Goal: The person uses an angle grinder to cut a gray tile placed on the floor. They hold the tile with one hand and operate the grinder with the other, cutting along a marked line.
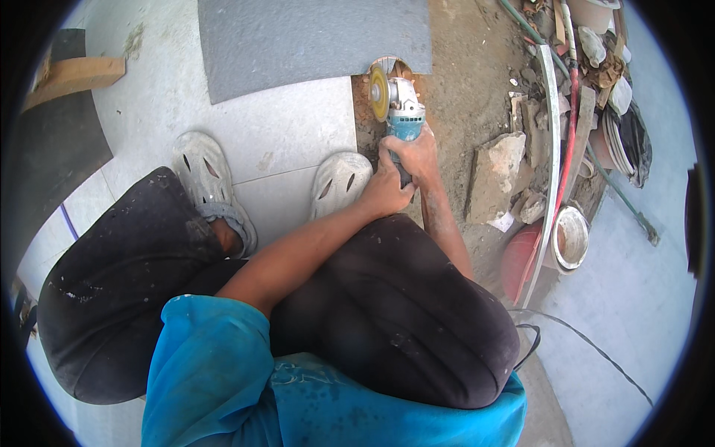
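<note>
Both my hands are closed around a teal and silver angle grinder. My right hand wraps the body just behind the vent slots. My left hand grips the darker rear part of the handle, closer to me. A yellow cutting disc stands on edge at the left of the grinder's head. Just beyond it, a dark grey tile has a rounded notch in its near edge, with the disc close to the notch. Whether the disc touches the tile, I cannot tell.
Pale floor tiles lie left under my clogs, ending at bare soil. To the right are a broken slab, a long metal bar, a red hose, a white-rimmed bucket and rubble. A wood piece lies far left.
</note>
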`<state>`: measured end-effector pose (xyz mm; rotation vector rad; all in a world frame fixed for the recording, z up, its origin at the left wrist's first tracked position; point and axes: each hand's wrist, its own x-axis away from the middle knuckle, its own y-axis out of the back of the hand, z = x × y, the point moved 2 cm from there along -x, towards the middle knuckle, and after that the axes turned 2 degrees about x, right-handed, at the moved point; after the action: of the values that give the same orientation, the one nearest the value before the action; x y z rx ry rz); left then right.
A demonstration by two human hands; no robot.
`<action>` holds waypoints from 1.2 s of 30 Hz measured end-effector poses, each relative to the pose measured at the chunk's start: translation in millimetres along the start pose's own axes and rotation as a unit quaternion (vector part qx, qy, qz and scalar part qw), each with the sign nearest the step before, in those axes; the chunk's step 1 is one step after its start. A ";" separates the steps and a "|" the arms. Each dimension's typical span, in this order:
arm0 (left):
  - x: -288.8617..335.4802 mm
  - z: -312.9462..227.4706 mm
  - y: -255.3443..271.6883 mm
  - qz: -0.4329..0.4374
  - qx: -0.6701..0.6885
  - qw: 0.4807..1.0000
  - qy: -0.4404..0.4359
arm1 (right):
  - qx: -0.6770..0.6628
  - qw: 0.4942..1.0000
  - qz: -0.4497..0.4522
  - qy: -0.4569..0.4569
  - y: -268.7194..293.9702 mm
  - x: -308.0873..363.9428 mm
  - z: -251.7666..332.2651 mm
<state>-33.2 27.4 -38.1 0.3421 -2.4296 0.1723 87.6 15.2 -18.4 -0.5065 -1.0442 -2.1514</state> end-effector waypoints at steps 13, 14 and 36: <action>-4.5 3.8 -2.8 -0.009 0.006 1.000 0.007 | 0.006 1.000 -0.009 0.018 -2.8 -1.7 -2.7; -5.0 5.0 -3.2 -0.007 0.005 1.000 0.010 | 0.010 1.000 -0.008 0.018 -3.3 -3.0 -4.5; -9.0 10.5 -8.6 -0.014 -0.014 1.000 0.007 | 0.018 0.999 0.011 0.024 -4.9 -6.7 -13.9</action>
<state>-30.4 18.7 -51.7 0.3620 -2.4105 0.1268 88.0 9.0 -33.4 -0.4458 -1.0454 -2.1106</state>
